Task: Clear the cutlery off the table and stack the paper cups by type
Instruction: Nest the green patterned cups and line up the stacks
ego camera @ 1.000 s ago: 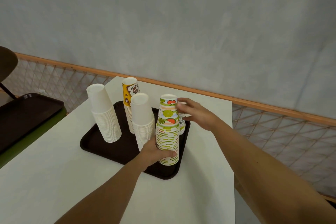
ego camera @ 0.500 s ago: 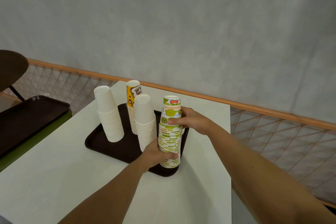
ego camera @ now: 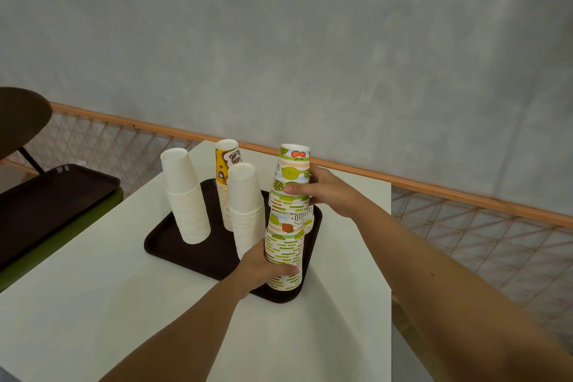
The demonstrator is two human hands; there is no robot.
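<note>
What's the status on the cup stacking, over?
Left hand gripping fruit-print stack low; right hand lifting upper section. Stack on dark tray. White stack close alongside.

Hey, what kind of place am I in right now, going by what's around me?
Probably a cafe or canteen seating area. Tall stacks of disposable paper cups stand on a dark serving tray on a white table, and a second tray lies on a green bench beside it.
</note>
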